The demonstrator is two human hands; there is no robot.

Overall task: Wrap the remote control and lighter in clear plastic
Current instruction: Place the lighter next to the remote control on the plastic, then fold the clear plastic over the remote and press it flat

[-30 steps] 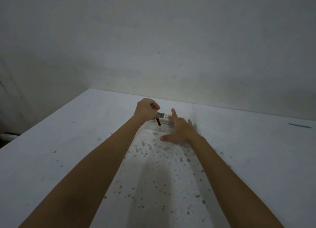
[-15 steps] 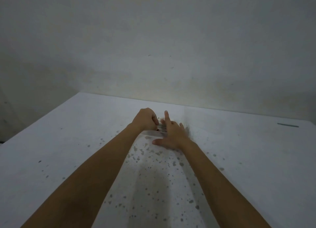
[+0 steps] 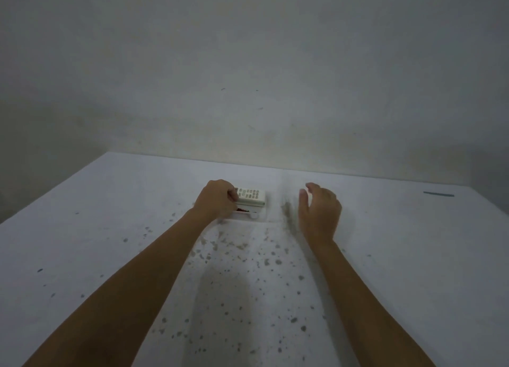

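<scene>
A white remote control [image 3: 252,196] with grey buttons lies on the white table [image 3: 110,229], far from me. Just in front of it a red lighter [image 3: 242,209] peeks out, mostly hidden by my left hand [image 3: 217,201], which is closed over the left ends of both. A sheet of clear plastic [image 3: 248,270] lies flat on the table, reaching from the remote toward me, its speckled surface barely visible. My right hand [image 3: 319,212] hovers to the right of the remote, fingers apart and curved, holding nothing.
A plain wall [image 3: 248,91] rises right behind the table's far edge. A thin dark strip [image 3: 438,193] lies at the far right of the table. The table's left edge slants away at the left.
My right hand lifted off the remote and moved right, uncovering its buttons. My left hand came down with the lighter beside the remote.
</scene>
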